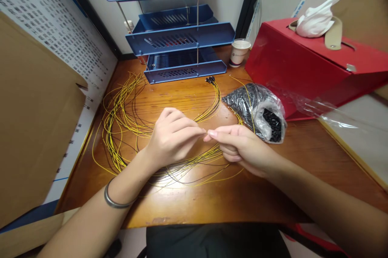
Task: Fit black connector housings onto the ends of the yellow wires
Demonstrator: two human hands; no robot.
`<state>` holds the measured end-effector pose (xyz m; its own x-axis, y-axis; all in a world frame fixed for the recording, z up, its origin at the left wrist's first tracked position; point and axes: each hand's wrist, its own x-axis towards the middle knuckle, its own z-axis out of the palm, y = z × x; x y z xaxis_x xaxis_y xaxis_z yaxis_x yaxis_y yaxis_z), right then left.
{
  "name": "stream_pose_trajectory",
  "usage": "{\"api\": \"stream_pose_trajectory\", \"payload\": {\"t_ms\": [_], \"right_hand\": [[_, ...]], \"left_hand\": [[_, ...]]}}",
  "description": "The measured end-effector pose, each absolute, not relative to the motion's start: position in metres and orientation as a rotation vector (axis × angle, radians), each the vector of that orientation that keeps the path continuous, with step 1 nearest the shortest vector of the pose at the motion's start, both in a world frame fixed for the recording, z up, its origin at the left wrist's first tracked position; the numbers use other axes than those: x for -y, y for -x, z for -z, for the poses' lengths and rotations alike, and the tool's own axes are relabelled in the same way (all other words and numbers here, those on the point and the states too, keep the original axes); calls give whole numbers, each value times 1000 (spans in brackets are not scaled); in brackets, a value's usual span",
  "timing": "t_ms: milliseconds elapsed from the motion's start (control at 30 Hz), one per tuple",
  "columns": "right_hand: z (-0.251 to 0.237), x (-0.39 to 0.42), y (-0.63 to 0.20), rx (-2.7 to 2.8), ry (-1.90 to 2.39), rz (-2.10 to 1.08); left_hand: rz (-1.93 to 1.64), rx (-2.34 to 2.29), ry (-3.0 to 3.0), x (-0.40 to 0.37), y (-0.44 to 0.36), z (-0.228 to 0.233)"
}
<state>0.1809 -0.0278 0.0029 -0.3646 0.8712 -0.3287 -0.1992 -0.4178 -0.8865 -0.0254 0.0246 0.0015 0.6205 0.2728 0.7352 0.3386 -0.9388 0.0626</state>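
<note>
**Ana:** Here we are at centre frame, and the yellow and black wires (110,141) sprawl in a wide loop, from the left side round to just below the middle!

**Ben:** And right over them, the left hand (174,135), its fingertips pressed together at the centre, meeting the tips of the right hand (242,143), thumb and forefinger drawn together too.

**Ana:** Pinched on what, though?

**Ben:** Can't tell; whatever sits between those tips is too small to make out.

**Ana:** Just above the hands, one bunch of wires curves up to a cluster of black ends (210,79).

**Ben:** Right of centre, a clear plastic bag (242,96) full of small black pieces (272,124), its mouth facing the lower right, with wires beside it and one across it!

**Ana:** All on a glossy wooden desk (212,205). Top centre, the blue tiered tray (212,36), and at its right a paper cup (238,53).

**Ben:** Upper right, a red box (281,56) with white tissue (315,17) poking out; far left, brown cardboard (36,120)!
</note>
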Motion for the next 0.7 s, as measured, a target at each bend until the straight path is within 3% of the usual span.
{"api": "stream_pose_trajectory", "payload": {"t_ms": [700], "right_hand": [[2, 28, -180, 1008, 1164, -1705]], "left_hand": [[1221, 517, 2755, -24, 25, -1]]}}
